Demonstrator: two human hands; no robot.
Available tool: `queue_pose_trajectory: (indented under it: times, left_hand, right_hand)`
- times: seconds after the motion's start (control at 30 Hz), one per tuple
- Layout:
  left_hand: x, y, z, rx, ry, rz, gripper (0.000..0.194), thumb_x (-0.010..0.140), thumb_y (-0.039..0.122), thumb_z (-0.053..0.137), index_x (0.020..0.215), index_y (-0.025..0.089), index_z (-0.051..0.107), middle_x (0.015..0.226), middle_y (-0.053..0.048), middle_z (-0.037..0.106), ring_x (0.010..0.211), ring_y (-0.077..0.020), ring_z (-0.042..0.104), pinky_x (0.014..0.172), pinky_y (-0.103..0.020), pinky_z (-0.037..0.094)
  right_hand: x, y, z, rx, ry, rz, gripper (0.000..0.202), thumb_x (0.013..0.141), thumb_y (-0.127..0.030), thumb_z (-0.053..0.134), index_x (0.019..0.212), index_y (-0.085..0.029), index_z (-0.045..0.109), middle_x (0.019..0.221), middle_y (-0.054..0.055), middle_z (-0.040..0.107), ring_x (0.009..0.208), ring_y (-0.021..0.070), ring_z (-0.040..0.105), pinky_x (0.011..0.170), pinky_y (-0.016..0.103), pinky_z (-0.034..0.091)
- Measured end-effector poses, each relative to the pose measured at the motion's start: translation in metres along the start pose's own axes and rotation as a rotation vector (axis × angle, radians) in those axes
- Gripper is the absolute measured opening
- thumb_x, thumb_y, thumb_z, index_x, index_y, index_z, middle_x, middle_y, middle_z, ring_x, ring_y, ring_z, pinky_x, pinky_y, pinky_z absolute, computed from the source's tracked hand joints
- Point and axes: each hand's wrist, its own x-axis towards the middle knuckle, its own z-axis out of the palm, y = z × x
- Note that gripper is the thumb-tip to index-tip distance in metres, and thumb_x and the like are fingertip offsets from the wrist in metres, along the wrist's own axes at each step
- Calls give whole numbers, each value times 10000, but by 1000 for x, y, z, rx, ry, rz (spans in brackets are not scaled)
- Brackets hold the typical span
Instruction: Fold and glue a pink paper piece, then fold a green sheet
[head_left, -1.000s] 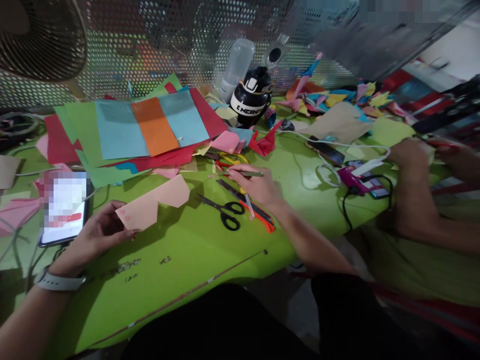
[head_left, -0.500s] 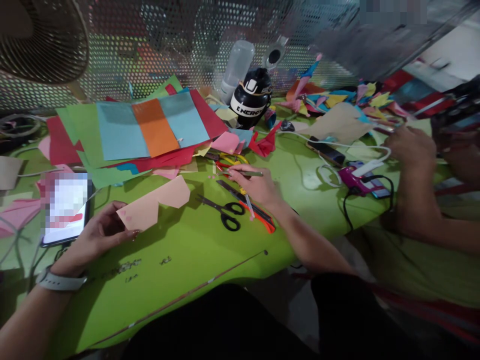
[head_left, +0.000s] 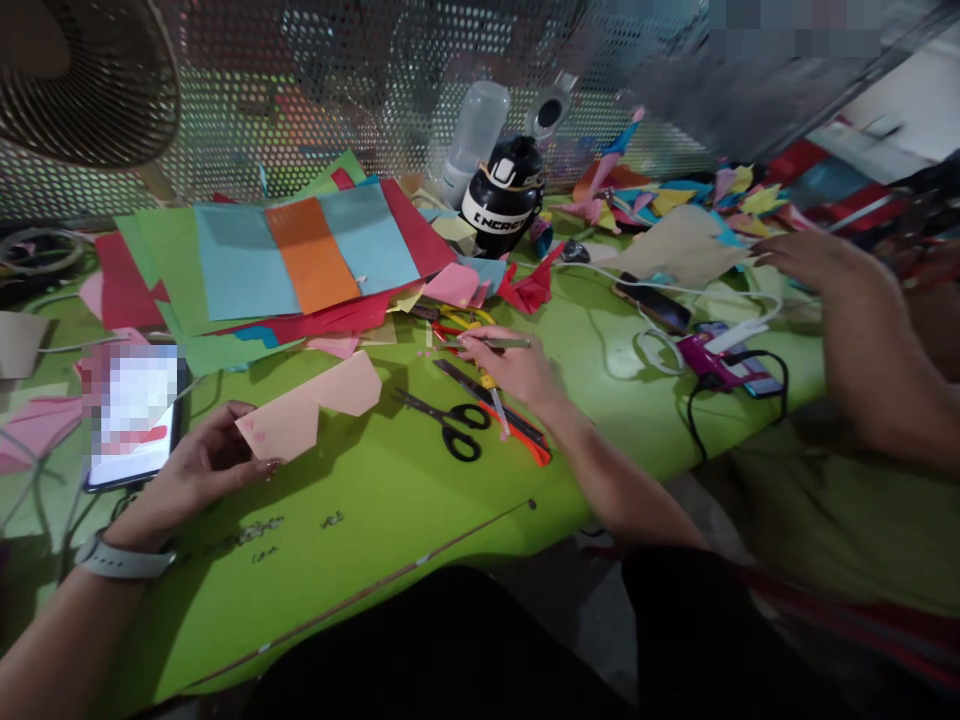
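Peach card sat over the table; I had the left hand pinching one end, likely to keep its face clear. The right hand gripped tweezers pen-fashion, probably for fine control, near pink bits.

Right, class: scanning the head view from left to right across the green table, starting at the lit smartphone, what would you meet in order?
Lit smartphone → left hand → peach paper cutout → black-handled scissors → right hand → magenta device with cables → co-worker's hand.
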Motion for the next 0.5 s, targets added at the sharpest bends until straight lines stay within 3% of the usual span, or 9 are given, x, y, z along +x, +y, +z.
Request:
queue_pose_trajectory:
  times: [0.5]
  left_hand:
    - [-1,0,1,11,28,-29,422,730,265,837,1032,261,543,909,23,702,851,-158,667,751,-256,546]
  right_hand:
    - [-5,2,5,-114,43,-111,202,878,-370,619,920,-224,752,853,37,782,784,216,755,692,316,592]
